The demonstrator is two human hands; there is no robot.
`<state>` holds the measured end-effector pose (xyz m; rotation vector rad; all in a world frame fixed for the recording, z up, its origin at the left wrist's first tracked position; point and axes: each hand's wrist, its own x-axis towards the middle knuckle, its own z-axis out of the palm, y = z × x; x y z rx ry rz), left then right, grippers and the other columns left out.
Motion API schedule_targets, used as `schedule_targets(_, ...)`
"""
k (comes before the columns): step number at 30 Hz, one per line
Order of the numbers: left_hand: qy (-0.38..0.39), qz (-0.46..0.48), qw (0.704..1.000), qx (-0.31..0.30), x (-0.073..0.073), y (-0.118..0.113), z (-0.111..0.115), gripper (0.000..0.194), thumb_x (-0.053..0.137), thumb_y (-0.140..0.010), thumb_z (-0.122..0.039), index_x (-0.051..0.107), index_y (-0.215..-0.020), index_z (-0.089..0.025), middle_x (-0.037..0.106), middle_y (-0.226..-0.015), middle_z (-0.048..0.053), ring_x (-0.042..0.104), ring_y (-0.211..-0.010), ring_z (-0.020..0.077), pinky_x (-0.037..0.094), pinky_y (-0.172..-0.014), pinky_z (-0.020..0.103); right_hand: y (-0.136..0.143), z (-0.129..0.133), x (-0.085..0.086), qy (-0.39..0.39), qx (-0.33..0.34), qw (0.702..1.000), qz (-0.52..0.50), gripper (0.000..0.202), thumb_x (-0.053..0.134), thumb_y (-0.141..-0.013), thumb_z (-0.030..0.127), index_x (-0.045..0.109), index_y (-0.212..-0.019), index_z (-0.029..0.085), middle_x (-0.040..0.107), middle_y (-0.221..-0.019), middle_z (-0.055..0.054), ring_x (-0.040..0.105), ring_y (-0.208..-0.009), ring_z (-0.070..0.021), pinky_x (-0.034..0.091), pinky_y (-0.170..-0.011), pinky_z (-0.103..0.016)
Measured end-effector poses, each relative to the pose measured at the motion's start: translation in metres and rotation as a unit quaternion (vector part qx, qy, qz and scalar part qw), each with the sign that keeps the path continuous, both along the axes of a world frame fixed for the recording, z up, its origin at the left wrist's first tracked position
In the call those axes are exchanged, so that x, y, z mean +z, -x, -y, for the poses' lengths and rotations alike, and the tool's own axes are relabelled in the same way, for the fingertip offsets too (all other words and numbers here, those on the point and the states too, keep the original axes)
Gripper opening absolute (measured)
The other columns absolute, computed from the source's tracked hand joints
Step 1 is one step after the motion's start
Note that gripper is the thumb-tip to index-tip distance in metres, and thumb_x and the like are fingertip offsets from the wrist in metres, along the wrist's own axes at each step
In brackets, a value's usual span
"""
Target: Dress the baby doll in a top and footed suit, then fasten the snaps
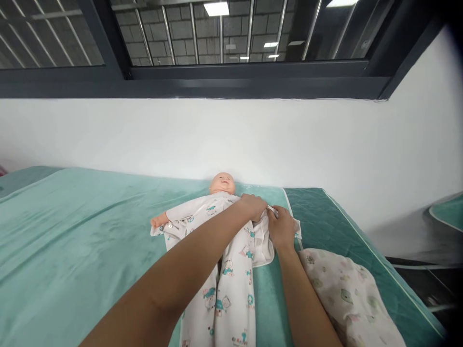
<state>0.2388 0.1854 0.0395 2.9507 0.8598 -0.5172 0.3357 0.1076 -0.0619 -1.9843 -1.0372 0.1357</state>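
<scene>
A baby doll point(222, 184) lies on its back on the bed, head toward the wall. White printed baby trousers point(237, 270) cover its legs, and a white printed jacket is spread under its torso. My left hand point(255, 206) reaches across the doll and closes around its arm on the right side, at the white sleeve point(269, 208). Beside it, my right hand point(281, 226) pinches the same sleeve's end; the fingertips are partly hidden. The doll's other hand point(159, 220) rests bare over the jacket's spread sleeve on the left.
A teal sheet point(90, 250) covers the bed, with a darker quilted mat point(314, 212) along the right. A bunched printed white cloth point(350, 294) lies near my right forearm. Behind stand a white wall point(144, 140) and a dark-framed window point(246, 84) with metal bars.
</scene>
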Motion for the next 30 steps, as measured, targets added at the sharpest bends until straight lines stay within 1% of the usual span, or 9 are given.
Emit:
schedule_targets(4, -0.004, 0.014, 1.000, -0.021, 0.010, 0.012, -0.008, 0.050, 0.065, -0.077, -0.034, 0.056, -0.124, -0.019, 0.059, -0.127, 0.017, 0.059, -0.115, 0.0334, 0.051, -0.090, 0.046, -0.005, 0.002, 0.002, -0.018, 0.010, 0.999, -0.047, 0.036, 0.039, -0.087, 0.036, 0.065, -0.104, 0.019, 0.070, -0.103, -0.011, 0.061, -0.097, -0.0265, 0.040, -0.085, -0.036)
schedule_targets(7, 0.001, 0.020, 1.000, -0.014, 0.021, 0.024, -0.015, 0.048, 0.063, -0.077, -0.036, 0.055, -0.121, -0.019, 0.063, -0.120, 0.016, 0.064, -0.104, 0.0309, 0.053, -0.081, 0.041, -0.007, 0.004, 0.003, -0.022, -0.001, 0.997, -0.078, 0.035, 0.039, -0.086, 0.037, 0.064, -0.103, 0.020, 0.070, -0.098, -0.010, 0.061, -0.090, -0.0264, 0.040, -0.079, -0.035)
schedule_targets(11, 0.021, 0.028, 0.999, 0.003, 0.035, 0.038, -0.020, 0.040, 0.061, -0.076, -0.036, 0.055, -0.113, -0.022, 0.069, -0.103, 0.009, 0.067, -0.083, 0.0270, 0.051, -0.068, 0.036, -0.011, 0.005, 0.002, -0.041, 0.004, 0.993, -0.113, 0.030, 0.041, -0.084, 0.035, 0.062, -0.101, 0.020, 0.069, -0.097, -0.010, 0.061, -0.091, -0.0258, 0.041, -0.079, -0.035)
schedule_targets(14, 0.016, 0.045, 0.999, 0.001, 0.043, 0.047, -0.020, 0.036, 0.060, -0.075, -0.032, 0.055, -0.109, -0.023, 0.070, -0.099, 0.008, 0.067, -0.078, 0.0256, 0.048, -0.063, 0.033, -0.016, 0.004, 0.000, -0.068, 0.012, 0.987, -0.142, 0.028, 0.044, -0.082, 0.034, 0.061, -0.099, 0.020, 0.069, -0.100, -0.010, 0.061, -0.092, -0.0243, 0.043, -0.080, -0.034)
schedule_targets(17, 0.003, 0.049, 0.999, 0.005, 0.048, 0.055, -0.017, 0.034, 0.060, -0.074, -0.027, 0.055, -0.108, -0.022, 0.070, -0.098, 0.008, 0.067, -0.078, 0.0243, 0.046, -0.064, 0.032, -0.021, 0.002, -0.002, -0.091, 0.019, 0.979, -0.180, 0.027, 0.048, -0.079, 0.036, 0.062, -0.095, 0.019, 0.069, -0.099, -0.009, 0.062, -0.089, -0.0234, 0.045, -0.080, -0.034)
schedule_targets(20, 0.002, 0.053, 0.999, 0.004, 0.050, 0.062, -0.014, 0.031, 0.059, -0.075, -0.025, 0.056, -0.105, -0.023, 0.070, -0.096, 0.007, 0.066, -0.076, 0.0228, 0.045, -0.065, 0.032, -0.024, 0.001, -0.004, -0.112, 0.019, 0.968, -0.224, 0.027, 0.054, -0.074, 0.037, 0.064, -0.092, 0.019, 0.070, -0.094, -0.007, 0.062, -0.086, -0.0229, 0.047, -0.078, -0.035)
schedule_targets(22, 0.007, 0.060, 0.998, -0.001, 0.050, 0.064, -0.013, 0.028, 0.058, -0.075, -0.025, 0.055, -0.102, -0.023, 0.069, -0.094, 0.006, 0.065, -0.072, 0.0216, 0.044, -0.063, 0.031, -0.024, 0.001, -0.005, -0.124, 0.018, 0.957, -0.260, 0.028, 0.058, -0.071, 0.037, 0.065, -0.091, 0.019, 0.070, -0.090, -0.006, 0.062, -0.081, -0.0219, 0.048, -0.073, -0.034)
schedule_targets(25, 0.006, 0.075, 0.997, -0.011, 0.045, 0.064, -0.014, 0.025, 0.057, -0.076, -0.025, 0.055, -0.101, -0.022, 0.069, -0.093, 0.005, 0.064, -0.070, 0.0209, 0.043, -0.060, 0.030, -0.024, 0.002, -0.002, -0.142, 0.029, 0.933, -0.329, 0.032, 0.063, -0.067, 0.040, 0.066, -0.092, 0.019, 0.071, -0.085, -0.004, 0.063, -0.073, -0.0195, 0.049, -0.064, -0.031)
schedule_targets(30, 0.020, 0.084, 0.996, -0.009, 0.036, 0.060, -0.015, 0.031, 0.056, -0.075, -0.024, 0.055, -0.106, -0.023, 0.070, -0.094, 0.005, 0.064, -0.071, 0.0212, 0.042, -0.062, 0.030, -0.022, 0.005, 0.008, -0.155, 0.050, 0.891, -0.424, 0.035, 0.070, -0.061, 0.039, 0.065, -0.090, 0.018, 0.071, -0.075, -0.001, 0.064, -0.061, -0.0169, 0.049, -0.053, -0.027)
